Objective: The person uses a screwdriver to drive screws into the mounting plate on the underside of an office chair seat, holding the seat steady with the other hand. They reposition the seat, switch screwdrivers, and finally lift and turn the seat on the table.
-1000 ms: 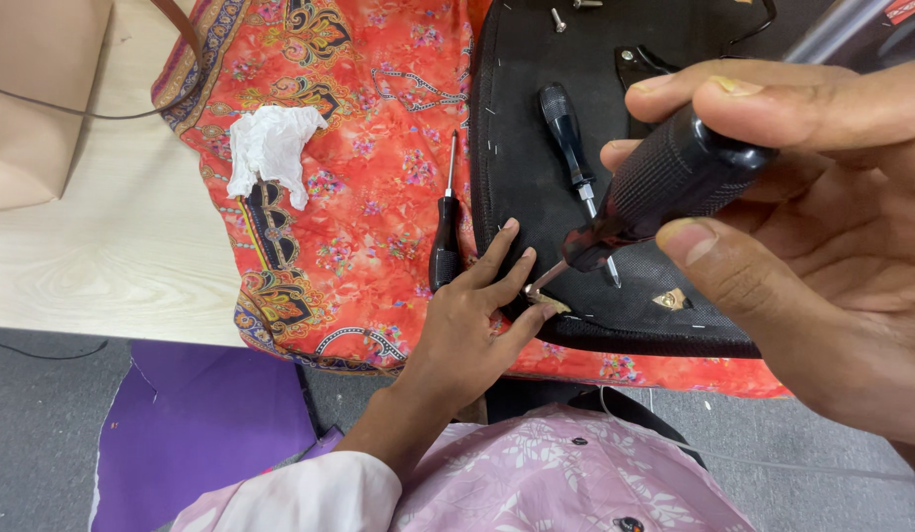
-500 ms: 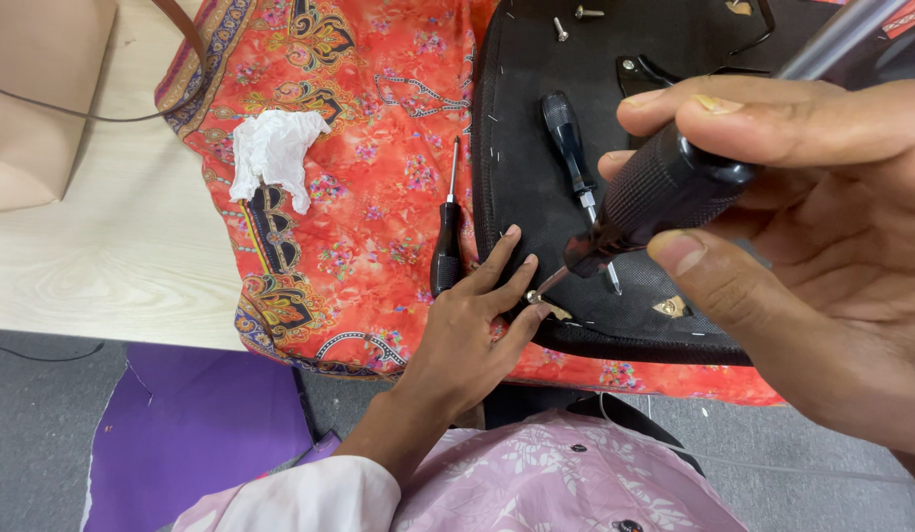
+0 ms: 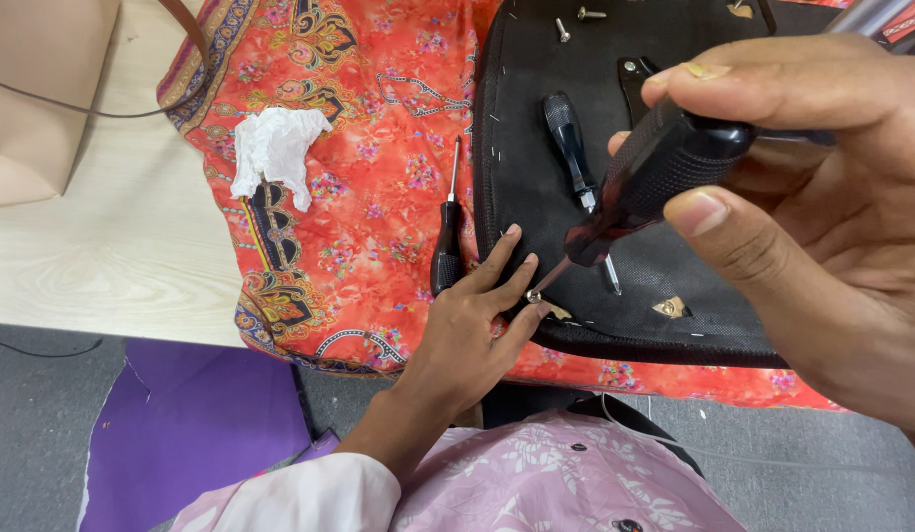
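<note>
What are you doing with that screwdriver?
A person's right hand holds a black-handled screwdriver, with its tip on a small screw near the corner of a black fabric-covered panel. The left hand rests on the panel with its fingers beside the screw. Two spare screwdrivers lie close by, one on the panel and one on the orange patterned cloth. Loose screws sit at the panel's far edge.

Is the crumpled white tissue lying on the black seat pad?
No, the crumpled white tissue lies on the orange flowered cloth, well apart from the black fabric seat pad.
</note>
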